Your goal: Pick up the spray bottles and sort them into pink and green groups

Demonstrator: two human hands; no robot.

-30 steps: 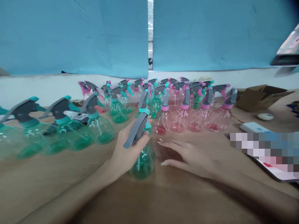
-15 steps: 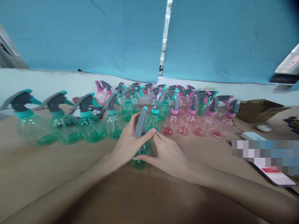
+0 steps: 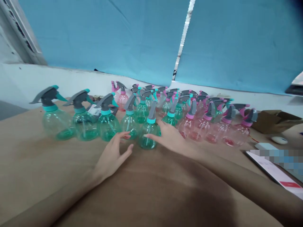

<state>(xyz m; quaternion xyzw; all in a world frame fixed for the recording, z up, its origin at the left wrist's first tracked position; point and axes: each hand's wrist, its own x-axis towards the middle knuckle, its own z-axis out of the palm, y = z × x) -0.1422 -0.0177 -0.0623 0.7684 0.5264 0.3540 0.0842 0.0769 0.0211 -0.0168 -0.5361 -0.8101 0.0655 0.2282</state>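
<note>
A green spray bottle with a grey trigger head and teal collar stands upright in the front row. My right hand is against its right side, thumb across the front and fingers behind, gripping it. My left hand is apart from it, lower left, with thumb and fingers spread and nothing between them. Its fingertips are in front of another green bottle. More green bottles stand to the left. Pink bottles with pink collars line up to the right.
Behind the front row stand several more pink and green bottles. On the right of the wooden table are an open cardboard box, a white mouse and a phone. A blue curtain hangs behind.
My left hand has let go of the green bottle and moved left. The bottle has moved forward into the front row with my right hand on it. The view has shifted left.
</note>
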